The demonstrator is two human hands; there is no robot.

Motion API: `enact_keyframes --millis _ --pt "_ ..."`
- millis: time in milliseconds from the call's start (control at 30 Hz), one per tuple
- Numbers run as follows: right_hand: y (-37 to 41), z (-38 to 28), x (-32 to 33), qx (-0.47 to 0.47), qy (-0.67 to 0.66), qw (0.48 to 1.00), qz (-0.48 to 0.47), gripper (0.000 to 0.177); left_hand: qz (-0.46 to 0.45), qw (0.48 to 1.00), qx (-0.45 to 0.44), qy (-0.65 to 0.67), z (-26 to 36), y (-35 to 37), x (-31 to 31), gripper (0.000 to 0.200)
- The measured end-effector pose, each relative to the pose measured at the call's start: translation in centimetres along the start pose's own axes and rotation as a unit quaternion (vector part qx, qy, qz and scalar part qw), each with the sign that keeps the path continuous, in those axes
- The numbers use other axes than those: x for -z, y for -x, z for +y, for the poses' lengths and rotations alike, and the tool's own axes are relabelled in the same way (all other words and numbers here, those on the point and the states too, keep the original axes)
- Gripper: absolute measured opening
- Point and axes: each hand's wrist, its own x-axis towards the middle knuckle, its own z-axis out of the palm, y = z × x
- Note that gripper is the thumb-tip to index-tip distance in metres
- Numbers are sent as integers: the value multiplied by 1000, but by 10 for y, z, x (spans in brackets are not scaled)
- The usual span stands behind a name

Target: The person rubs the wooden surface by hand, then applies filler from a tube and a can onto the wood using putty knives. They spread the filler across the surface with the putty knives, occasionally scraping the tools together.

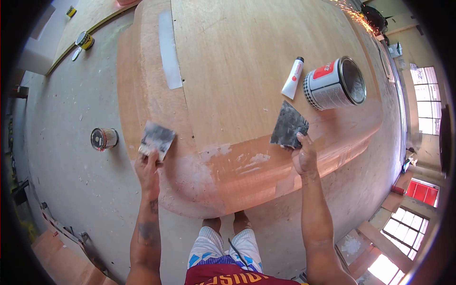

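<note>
Paste [256, 160] lies in pale patches on the board [237, 71], nearer us than the big can [323, 88]. Our left hand [149, 167] grips a grey scraper [159, 135], well left of the can; our right hand [305, 156] pinches a dark scraper [288, 124], just our side of it. We would likely do best with low blade angles and light strokes. The tube [292, 78] beside the can sits close to the dark scraper; left of the can the board stretches wide, and nearest us its rounded edge [190, 204] falls away.

Maroon top [198, 276] with yellow lettering [233, 279] at the frame's bottom edge, white shorts [209, 241] patterned in blue, dark drawstring [236, 251] at the front, dark tattoo markings [146, 231] along the bare left forearm [146, 247]
</note>
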Motion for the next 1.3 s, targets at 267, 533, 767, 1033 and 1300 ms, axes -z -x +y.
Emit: enact_keyframes --millis 267,533,767,1033,1300 --pt "-74 -43 -10 -72 386 919 -24 35 69 997 26 9 -7 51 66 23" --pt "-92 -17 0 69 403 912 -17 38 127 990 66 -4 -36 110 106 23" --pt "-76 -30 11 46 381 923 -12 37 121 990 79 -4 -42 145 87 19" --pt "-92 26 -57 68 405 902 -130 39 117 992 46 -13 -33 173 73 19" --pt "-98 23 -27 83 321 935 -125 37 177 984 32 8 -34 224 101 21"
